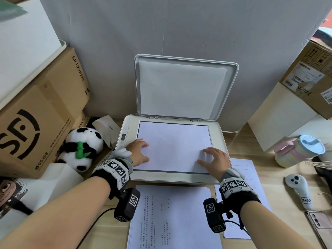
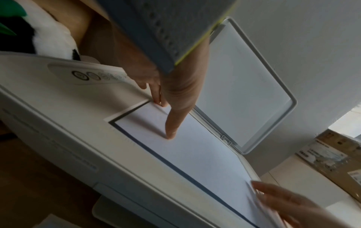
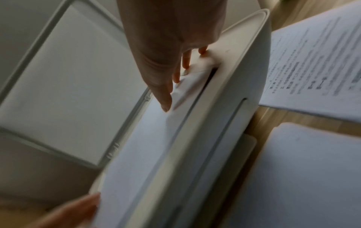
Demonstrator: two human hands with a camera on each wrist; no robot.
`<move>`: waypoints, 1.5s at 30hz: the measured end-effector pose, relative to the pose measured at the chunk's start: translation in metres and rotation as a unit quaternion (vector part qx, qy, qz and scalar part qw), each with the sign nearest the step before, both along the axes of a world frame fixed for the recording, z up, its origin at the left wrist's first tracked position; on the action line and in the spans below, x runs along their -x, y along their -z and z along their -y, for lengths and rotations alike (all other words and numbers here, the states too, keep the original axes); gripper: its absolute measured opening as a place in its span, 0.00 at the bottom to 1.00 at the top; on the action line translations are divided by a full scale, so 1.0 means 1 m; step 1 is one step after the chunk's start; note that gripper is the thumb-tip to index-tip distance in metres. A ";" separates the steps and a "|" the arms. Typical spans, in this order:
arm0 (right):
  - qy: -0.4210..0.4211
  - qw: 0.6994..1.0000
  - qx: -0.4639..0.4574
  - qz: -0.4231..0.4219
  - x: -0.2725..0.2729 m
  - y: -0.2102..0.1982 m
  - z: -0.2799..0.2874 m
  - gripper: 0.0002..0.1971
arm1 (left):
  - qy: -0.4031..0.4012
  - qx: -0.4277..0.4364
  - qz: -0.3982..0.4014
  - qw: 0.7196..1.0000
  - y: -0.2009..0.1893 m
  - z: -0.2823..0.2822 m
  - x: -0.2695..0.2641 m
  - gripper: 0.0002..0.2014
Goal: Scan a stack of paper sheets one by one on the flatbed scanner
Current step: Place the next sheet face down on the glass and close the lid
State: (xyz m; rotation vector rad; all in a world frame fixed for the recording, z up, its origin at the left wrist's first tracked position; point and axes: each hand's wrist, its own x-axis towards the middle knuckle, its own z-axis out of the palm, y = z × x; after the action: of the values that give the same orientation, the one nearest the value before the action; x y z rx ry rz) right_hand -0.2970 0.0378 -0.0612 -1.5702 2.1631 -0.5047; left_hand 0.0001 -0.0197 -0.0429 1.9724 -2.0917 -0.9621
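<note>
Paper is the matter here: from the head view one blank-side-up sheet (image 1: pixel 172 146) lies on the glass of the flatbed scanner (image 1: pixel 218 141), whose lid (image 1: pixel 183 87) stands raised against the wall. The left hand (image 1: pixel 138 152) rests with fingers spread on the sheet's near-left part, and the right hand (image 1: pixel 214 159) lies with fingers extended on its near-right part, where the paper looks slightly rumpled. On the desk in front of the scanner lies a printed stack (image 1: pixel 172 218), with a second printed pile (image 1: pixel 246 177) to its right; I cannot tell which is scanned and which is waiting. A plush panda (image 1: pixel 81 148) sits to the scanner's left. From the left wrist view, the left hand's fingers (image 2: pixel 171 129) run straight down to the sheet (image 2: pixel 195 154) near its corner, fingertips pressing it flat beside the control panel (image 2: pixel 87 75); nothing is pinched. From the right wrist view, the right hand's fingers (image 3: pixel 166 98) push at the sheet's edge (image 3: pixel 187 83), which buckles up against the scanner's rim, so the paper is not yet flat there. My reading is that the step in hand is seating or freeing a sheet on the glass, though which of the two cannot be told. If it is being placed, the next move calls for smoothing that buckled edge so the sheet lies square within the frame, then lifting both hands away and lowering the lid without dragging the paper.
</note>
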 end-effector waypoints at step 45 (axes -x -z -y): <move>0.271 0.753 0.105 0.591 0.037 -0.054 -0.004 0.12 | -0.267 0.015 -0.271 0.925 -0.051 0.046 -0.037 0.10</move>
State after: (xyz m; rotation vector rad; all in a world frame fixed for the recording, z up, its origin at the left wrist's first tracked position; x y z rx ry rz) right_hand -0.3344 0.0417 -0.0073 -0.3114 1.4352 -1.4669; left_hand 0.0371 -0.0660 0.0082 1.8244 -1.1852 -1.1608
